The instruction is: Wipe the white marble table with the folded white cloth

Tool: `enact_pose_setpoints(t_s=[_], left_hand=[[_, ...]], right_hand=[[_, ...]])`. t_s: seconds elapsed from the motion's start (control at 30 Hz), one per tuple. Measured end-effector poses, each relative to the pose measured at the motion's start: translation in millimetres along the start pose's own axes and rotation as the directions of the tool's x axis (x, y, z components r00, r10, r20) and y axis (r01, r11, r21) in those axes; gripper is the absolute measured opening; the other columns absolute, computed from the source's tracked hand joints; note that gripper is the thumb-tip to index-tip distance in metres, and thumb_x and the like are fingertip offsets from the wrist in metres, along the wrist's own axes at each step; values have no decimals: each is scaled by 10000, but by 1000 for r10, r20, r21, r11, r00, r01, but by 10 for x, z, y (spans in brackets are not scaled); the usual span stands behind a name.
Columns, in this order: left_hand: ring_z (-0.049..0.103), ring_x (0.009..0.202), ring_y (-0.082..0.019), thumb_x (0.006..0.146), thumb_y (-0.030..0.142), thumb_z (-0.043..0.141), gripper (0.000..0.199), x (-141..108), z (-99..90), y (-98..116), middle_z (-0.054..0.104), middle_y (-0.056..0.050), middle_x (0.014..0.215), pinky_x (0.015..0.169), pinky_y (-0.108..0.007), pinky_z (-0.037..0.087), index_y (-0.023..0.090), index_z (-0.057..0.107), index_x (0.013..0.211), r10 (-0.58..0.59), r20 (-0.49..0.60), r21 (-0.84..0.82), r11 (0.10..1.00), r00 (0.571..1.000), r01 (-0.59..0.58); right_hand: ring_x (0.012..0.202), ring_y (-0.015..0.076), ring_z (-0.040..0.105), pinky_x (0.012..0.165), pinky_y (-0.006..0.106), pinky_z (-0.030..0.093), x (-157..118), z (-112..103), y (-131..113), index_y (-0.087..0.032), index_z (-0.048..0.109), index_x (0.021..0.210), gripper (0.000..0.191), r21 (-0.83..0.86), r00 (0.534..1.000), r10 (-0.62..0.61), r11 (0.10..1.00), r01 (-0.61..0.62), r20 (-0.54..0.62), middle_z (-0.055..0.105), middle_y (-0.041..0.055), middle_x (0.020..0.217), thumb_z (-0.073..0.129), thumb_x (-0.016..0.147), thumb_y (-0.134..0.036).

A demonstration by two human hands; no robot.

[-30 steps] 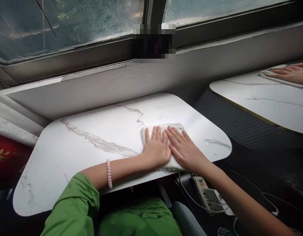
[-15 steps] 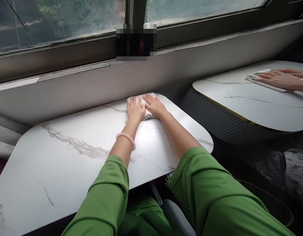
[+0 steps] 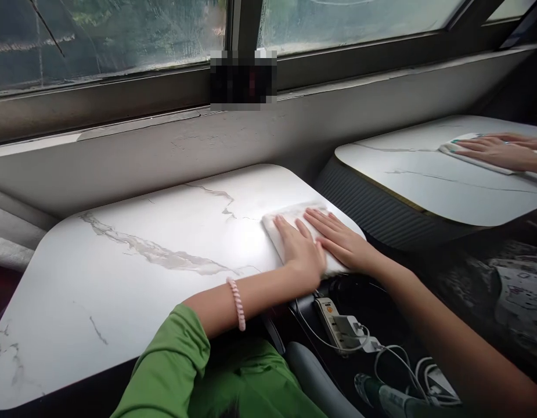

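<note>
A folded white cloth (image 3: pixel 274 223) lies on the white marble-patterned table (image 3: pixel 133 313), at its right end. Flat on top of it rests my left hand (image 3: pixel 302 249), fingers stretched out, a pink coiled band around the wrist. Just to its right, my right hand (image 3: pixel 342 241) also presses on the cloth with straight fingers. Both hands bear down from above without gripping. The cloth reaches the table's rounded right edge.
To the right stands a second marble-patterned table (image 3: pixel 468 200), where another person's hands (image 3: pixel 503 152) lie on a white cloth (image 3: pixel 464 148). Below my table's edge are a power strip (image 3: pixel 333 325) and tangled white cables (image 3: pixel 407 366). A wall (image 3: pixel 164 157) with windows borders the back.
Both my hands and the cloth have moved from the table's far edge toward me and to the right. The power strip has come into view. The other person's hands stay nearly in place.
</note>
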State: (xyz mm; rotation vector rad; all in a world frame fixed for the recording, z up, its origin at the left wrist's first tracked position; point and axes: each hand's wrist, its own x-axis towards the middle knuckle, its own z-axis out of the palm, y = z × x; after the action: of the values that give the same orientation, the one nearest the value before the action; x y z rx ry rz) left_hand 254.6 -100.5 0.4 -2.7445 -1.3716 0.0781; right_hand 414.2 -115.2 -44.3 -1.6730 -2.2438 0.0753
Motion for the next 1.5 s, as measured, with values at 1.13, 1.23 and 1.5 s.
enact_pose_setpoints(t_s=[1.13,1.23,1.5], left_hand=[[267,1392,-270,956,374,317,545,1990,222,-1133,316,-184,1499,1151,-421,148,79,354,1413,-42,-178,-156,988,983,14],[244,1401,-276,960,368,318,553,1905,237,-1079,300,-188,1506,1156,-436,127,71,336,1427,-50,-176,-162,987,983,21],[188,1418,-313,967,394,310,584,1394,223,-907,261,-212,1516,1155,-474,111,57,308,1444,-9,-133,-169,986,991,-13]], right_hand=[[1237,272,504,1092,486,298,2419,281,745,-177,581,1271,491,31,938,304,953,-303,-168,544,73,1365,337,850,-242],[1292,254,451,1118,469,268,2318,283,738,-169,555,1303,522,62,935,317,948,-311,-158,505,62,1402,345,828,-220],[1359,227,361,1144,439,233,1843,248,452,-99,523,1331,552,48,942,314,949,-310,-119,451,105,1438,332,829,-229]])
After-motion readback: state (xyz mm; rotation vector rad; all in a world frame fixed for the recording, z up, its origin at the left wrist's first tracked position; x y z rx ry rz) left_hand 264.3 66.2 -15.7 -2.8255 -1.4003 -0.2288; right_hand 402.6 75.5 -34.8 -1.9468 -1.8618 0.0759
